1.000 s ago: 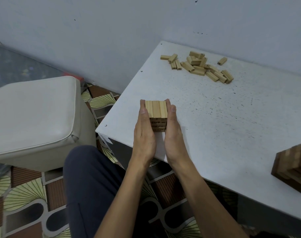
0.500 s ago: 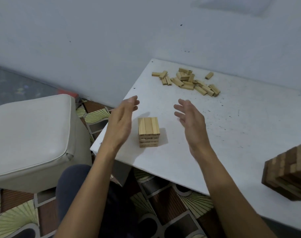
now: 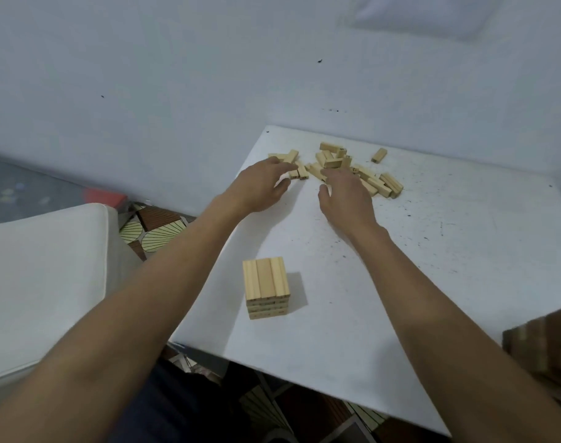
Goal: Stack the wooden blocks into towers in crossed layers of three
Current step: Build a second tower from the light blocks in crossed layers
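Both hands have left the tower (image 3: 266,287) and reach the loose blocks (image 3: 352,169) at my fingertips. My left hand (image 3: 260,187) has fingers apart, relaxed, holding nothing. My right hand (image 3: 344,195) hides its fingertips, so I cannot tell. Tower stands on the surface (image 3: 432,282), well behind my fingers. Best gather three blocks, laid squarely crosswise. Count: one tower, three blocks topmost; roughly twenty loose.

You are holding both bare arms stretched forward toward the loose block pile (image 3: 332,162). Your left hand (image 3: 263,187) is hanging palm down at the pile's left edge, its fingers nearly straight over the nearest blocks and its thumb tucked underneath. Your right hand (image 3: 346,196) is hovering palm down at the pile's near side, fingers relaxed and thumb spread out leftward.
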The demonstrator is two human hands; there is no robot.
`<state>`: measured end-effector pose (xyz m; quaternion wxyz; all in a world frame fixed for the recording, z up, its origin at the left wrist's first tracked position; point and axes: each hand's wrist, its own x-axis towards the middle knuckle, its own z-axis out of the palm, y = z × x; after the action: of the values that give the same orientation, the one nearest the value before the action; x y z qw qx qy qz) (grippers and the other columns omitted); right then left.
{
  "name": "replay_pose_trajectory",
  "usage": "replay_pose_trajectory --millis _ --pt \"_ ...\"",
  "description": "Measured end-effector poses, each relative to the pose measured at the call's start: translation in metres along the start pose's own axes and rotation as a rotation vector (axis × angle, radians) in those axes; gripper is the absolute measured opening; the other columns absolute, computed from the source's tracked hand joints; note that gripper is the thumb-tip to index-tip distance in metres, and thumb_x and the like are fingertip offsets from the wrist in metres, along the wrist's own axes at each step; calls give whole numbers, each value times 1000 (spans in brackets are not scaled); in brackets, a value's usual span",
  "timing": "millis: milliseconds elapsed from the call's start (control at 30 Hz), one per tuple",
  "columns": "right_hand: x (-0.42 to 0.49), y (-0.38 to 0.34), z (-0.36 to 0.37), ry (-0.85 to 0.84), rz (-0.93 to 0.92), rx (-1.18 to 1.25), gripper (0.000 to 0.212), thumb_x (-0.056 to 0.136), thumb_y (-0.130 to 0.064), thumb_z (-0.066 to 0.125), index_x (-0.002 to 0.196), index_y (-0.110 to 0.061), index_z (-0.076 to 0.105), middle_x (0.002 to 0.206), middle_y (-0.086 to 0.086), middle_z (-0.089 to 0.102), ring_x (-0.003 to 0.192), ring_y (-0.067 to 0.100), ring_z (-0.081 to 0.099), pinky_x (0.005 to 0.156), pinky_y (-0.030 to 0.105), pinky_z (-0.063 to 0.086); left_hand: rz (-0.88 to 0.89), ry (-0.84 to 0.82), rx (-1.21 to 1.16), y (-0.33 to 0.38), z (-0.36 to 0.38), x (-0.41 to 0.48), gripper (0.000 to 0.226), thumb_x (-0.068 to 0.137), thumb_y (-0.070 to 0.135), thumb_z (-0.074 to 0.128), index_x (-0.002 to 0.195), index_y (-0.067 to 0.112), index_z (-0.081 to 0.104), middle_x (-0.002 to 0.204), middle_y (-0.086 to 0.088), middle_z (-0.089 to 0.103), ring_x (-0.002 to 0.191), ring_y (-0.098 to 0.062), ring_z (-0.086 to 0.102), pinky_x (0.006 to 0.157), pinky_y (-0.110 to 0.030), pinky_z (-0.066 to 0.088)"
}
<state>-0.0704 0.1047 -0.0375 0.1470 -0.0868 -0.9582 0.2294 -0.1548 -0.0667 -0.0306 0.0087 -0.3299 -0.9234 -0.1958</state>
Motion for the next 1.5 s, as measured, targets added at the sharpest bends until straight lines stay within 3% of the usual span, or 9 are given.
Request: replay_pose_trajectory --millis 167,333,533,767,967,1033,1233,1367,1500 --pt "17 9 19 28 -38 -234 34 99 -12 46 131 -11 57 129 14 52 114 37 50 87 45 48 147 15 273 -2 15 29 38 103 35 43 138 27 56 116 -15 56 99 -35 55 75 -39 41" --pt "27 12 28 74 -42 -342 24 98 -12 48 115 -8 65 127 17 51 113 36 48 95 45 41 100 -10 381 1 19 41 39 103 42 40 131 26 61 120 -13 53 98 -35 57 74 -37 38" --pt "31 16 30 107 -80 -266 18 94 -4 54 111 -2 60 120 22 53 104 38 51 90 47 45 41 -25 290 6 14 48 34 97 39 55 122 16 60 115 -12 54 96 -32 58 73 -34 39" --pt "23 19 25 171 -78 -101 21 88 7 53 105 -3 60 113 18 54 93 31 51 73 36 43 -75 18 52 10 14 46 17 91 24 64 104 14 66 108 -7 52 86 -27 58 73 -27 38" --pt "-6 22 19 228 -94 41 15 87 5 58 98 -4 61 112 16 56 97 29 52 76 35 46 -157 -60 -104 7 10 34 38 80 19 73 113 16 55 119 -9 59 102 -26 56 82 -35 47" --pt "-17 25 17 233 -88 70 15 87 5 57 98 -4 62 105 12 55 94 28 53 73 32 44 -149 -86 -153 9 4 26 40 80 18 73 114 17 53 119 -6 62 102 -23 56 86 -36 50" --pt "-61 30 -7 244 -80 173 16 87 5 57 98 -5 64 102 8 55 91 26 56 72 37 49 -38 -188 -207 34 -23 -1 38 78 12 71 109 26 53 115 2 66 100 -18 62 69 -20 43" --pt "-99 32 -28 242 -88 230 17 86 6 57 95 -6 63 100 4 54 88 23 56 76 45 53 41 -268 -155 71 -42 -25 40 79 12 74 112 26 55 113 5 67 104 -18 62 88 -37 52" --pt "-139 36 -50 223 -107 254 18 86 6 59 94 -9 63 99 1 55 87 19 57 77 43 54 117 -315 -116 115 -54 -48 38 81 16 73 110 31 55 115 5 66 101 -16 62 87 -40 54"
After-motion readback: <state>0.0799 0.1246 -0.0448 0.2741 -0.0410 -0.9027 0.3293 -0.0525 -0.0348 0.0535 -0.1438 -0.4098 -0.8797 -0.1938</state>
